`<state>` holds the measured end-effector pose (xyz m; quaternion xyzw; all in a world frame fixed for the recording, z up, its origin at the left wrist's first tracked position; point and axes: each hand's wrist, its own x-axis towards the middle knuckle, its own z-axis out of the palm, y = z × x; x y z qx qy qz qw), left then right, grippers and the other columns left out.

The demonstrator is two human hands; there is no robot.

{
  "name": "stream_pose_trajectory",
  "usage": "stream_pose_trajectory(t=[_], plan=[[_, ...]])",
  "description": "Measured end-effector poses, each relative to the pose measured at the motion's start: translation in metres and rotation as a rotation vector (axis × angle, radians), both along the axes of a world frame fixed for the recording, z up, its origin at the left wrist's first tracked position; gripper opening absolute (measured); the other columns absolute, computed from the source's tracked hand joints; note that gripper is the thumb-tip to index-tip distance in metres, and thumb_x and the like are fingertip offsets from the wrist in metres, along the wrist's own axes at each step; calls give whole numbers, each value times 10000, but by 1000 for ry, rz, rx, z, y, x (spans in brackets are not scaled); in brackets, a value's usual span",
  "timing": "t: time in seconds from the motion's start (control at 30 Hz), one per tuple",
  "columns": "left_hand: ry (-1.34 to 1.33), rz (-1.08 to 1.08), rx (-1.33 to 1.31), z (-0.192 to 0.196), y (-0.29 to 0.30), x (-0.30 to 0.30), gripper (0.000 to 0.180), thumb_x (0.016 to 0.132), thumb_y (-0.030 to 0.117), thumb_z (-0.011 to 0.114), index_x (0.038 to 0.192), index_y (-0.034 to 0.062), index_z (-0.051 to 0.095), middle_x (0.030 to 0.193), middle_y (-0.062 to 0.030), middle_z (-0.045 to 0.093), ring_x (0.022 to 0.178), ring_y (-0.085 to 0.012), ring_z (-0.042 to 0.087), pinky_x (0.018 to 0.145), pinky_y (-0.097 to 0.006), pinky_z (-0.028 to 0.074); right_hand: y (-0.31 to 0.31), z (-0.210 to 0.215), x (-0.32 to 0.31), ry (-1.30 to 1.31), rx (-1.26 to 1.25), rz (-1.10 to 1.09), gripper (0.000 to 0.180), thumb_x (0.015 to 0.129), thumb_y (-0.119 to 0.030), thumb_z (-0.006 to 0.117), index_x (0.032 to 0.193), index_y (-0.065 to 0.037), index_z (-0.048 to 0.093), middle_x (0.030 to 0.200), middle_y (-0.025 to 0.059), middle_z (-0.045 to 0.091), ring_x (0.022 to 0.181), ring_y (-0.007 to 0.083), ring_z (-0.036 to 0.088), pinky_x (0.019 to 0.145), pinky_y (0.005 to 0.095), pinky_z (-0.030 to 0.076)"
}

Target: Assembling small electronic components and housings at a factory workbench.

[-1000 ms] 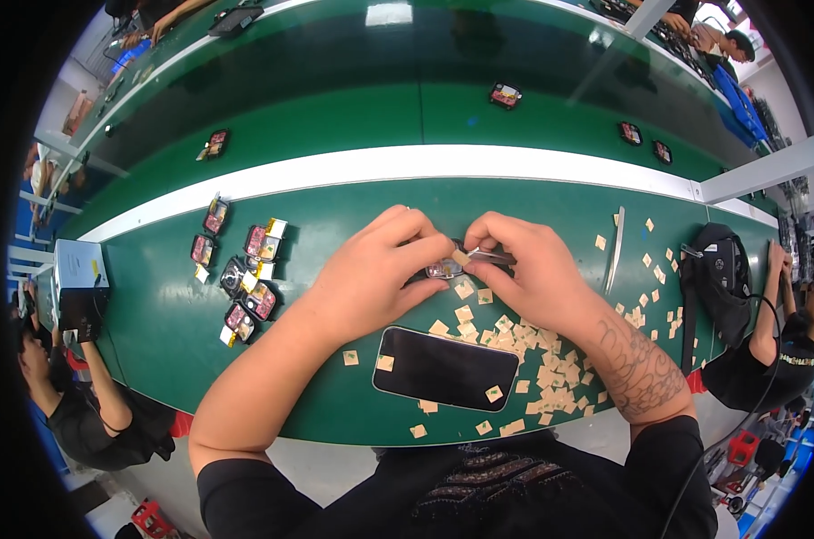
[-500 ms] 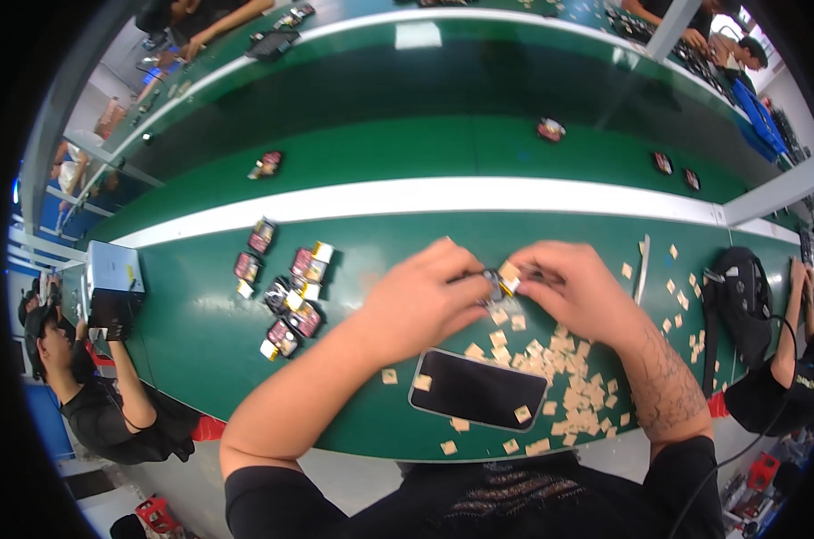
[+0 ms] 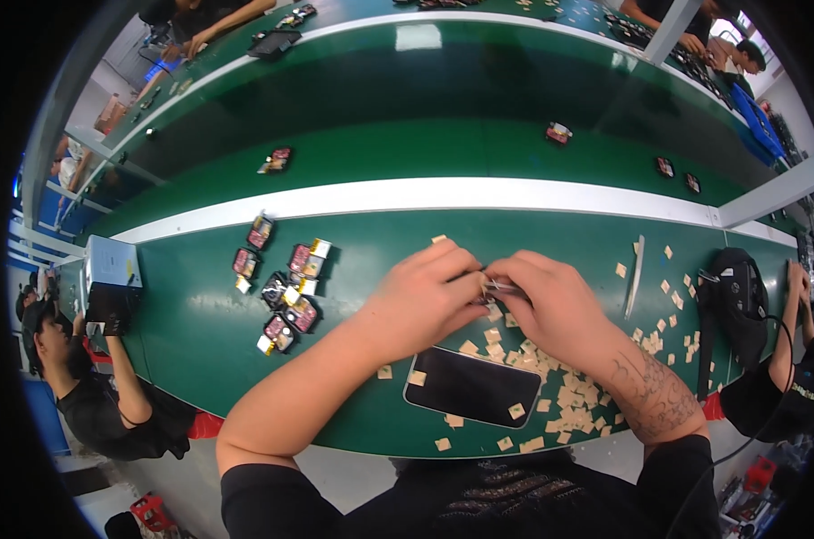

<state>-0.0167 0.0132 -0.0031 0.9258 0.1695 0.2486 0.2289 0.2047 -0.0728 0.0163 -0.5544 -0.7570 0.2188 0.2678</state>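
Note:
My left hand (image 3: 425, 296) and my right hand (image 3: 555, 305) meet fingertip to fingertip over the green workbench (image 3: 200, 323). Between them they pinch one small metallic part (image 3: 497, 287), mostly hidden by the fingers. Just below the hands lies a black phone (image 3: 474, 386), screen up, with two tan paper squares resting on it. Several more tan paper squares (image 3: 573, 400) are scattered under and to the right of my right wrist.
A cluster of small red-and-black parts (image 3: 286, 283) lies left of my hands. A pair of metal tweezers (image 3: 636, 274) and a black device with a cable (image 3: 739, 296) are at the right. A grey box (image 3: 110, 269) stands far left. Other people sit at both sides.
The view has shifted, so the bench sits lower and farther right in the picture. My hands stay together on the small part, with only slight finger movement.

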Motion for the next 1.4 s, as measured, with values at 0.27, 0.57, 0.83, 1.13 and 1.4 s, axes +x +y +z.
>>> stream_pose_trajectory(t=[0.27, 0.57, 0.83, 1.13, 1.4], plan=[[-17, 63, -37, 4, -5, 3, 375, 780, 149, 933, 1062, 75, 697, 1031, -60, 671, 974, -304, 645, 811, -425, 563, 0, -6, 0, 187, -80, -87, 187, 968, -57, 751, 1147, -23, 707, 987, 149, 719, 884, 378, 734, 757, 440, 588], [-7, 88, -67, 3, -10, 4, 383, 782, 156, 932, 1023, 66, 647, 993, -79, 643, 977, -317, 640, 815, -427, 554, -3, -3, -3, 148, -103, -134, 164, 943, -49, 765, 1104, -24, 748, 958, 163, 715, 864, 390, 720, 733, 446, 570], [1, 86, -48, 3, -9, 4, 391, 792, 156, 924, 1056, 60, 654, 1005, -88, 639, 960, -329, 632, 810, -442, 549, 1, -6, -8, 102, -31, -141, 136, 939, -44, 753, 1075, -30, 751, 937, 150, 717, 803, 389, 716, 704, 468, 564], [3, 73, -12, 4, -10, 4, 439, 822, 126, 894, 1194, 88, 664, 1066, -85, 632, 976, -320, 651, 859, -446, 563, 3, -8, 3, 277, 35, -150, 209, 946, -8, 766, 1148, -22, 715, 923, 83, 713, 738, 227, 632, 659, 362, 503], [-3, 197, -524, 19, -16, 10, 314, 978, 15, 746, 1260, 37, 610, 899, -88, 706, 702, -233, 649, 649, -343, 509, 5, -7, 10, 510, -257, -116, 189, 951, -5, 749, 1132, -5, 693, 958, 141, 734, 813, 273, 715, 693, 361, 555]])
